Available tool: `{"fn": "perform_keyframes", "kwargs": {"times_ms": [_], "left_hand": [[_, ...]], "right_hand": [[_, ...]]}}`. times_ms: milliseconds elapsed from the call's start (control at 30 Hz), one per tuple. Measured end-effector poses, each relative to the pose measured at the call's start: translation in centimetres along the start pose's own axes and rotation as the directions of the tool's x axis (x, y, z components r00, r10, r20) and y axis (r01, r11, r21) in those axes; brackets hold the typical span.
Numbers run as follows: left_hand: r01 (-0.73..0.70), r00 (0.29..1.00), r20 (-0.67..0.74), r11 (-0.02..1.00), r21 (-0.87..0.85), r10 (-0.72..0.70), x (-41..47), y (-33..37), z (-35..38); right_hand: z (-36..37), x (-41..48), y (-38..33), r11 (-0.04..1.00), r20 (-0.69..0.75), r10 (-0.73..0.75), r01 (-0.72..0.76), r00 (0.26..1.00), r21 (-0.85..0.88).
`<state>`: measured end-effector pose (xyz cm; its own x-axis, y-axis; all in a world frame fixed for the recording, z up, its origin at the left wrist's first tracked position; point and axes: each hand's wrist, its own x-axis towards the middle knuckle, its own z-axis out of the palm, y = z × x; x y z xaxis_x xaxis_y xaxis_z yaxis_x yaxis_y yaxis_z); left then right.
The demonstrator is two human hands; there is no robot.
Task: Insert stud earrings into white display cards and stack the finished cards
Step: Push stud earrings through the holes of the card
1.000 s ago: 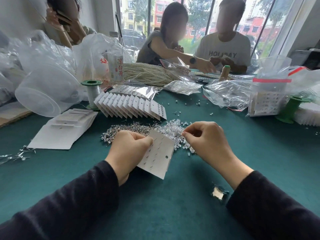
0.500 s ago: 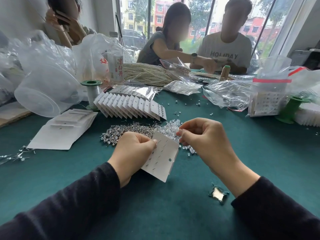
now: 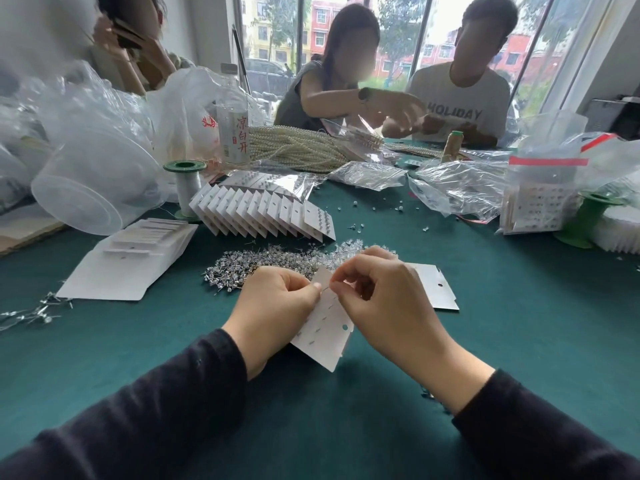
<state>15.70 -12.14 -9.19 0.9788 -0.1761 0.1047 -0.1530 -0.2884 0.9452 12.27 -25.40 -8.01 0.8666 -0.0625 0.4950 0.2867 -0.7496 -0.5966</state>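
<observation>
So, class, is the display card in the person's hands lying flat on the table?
No, the left hand holds the display card up at a tilt.

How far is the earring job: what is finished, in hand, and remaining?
Done: a fanned row of filled cards lies behind the stud pile. In hand: the left hand holds a partly filled card while the right hand pinches a stud at its top. Left: that card's free holes, the stud pile, the blank cards.

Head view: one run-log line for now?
phase: inserting | left hand holds card | right hand pinches stud at card top edge | finished cards fanned behind stud pile
</observation>
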Motion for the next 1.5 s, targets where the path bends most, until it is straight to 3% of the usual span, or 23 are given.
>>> {"fn": "perform_keyframes", "kwargs": {"times_ms": [533, 733, 867, 1200, 1500], "left_hand": [[-0.083, 0.996, -0.005, 0.991, 0.103, 0.084, -0.1, -0.5, 0.0], [-0.061, 0.998, 0.021, 0.996, 0.06, 0.06, 0.0, -0.4, 0.0], [0.042, 0.997, 0.069, 0.997, -0.071, -0.037, 0.1, -0.1, 0.2], [-0.012, 0.997, 0.082, 0.998, 0.068, 0.007, 0.1, -0.1, 0.3], [-0.035, 0.994, 0.102, 0.996, 0.082, 0.027, 0.0, -0.1, 0.1]], "right_hand": [[1.3, -0.4, 0.3, 0.997, 0.026, 0.012, -0.014, 1.0, 0.07], [1.4, -0.4, 0.2, 0.999, 0.034, 0.002, -0.004, 0.999, 0.048], [0.9, -0.4, 0.4, 1.0, -0.012, 0.014, -0.013, 1.0, 0.017], [0.7, -0.5, 0.2, 0.999, 0.065, -0.017, 0.02, 0.998, -0.036], [0.8, -0.8, 0.0, 0.997, 0.087, -0.059, 0.062, 0.995, -0.039]]}}
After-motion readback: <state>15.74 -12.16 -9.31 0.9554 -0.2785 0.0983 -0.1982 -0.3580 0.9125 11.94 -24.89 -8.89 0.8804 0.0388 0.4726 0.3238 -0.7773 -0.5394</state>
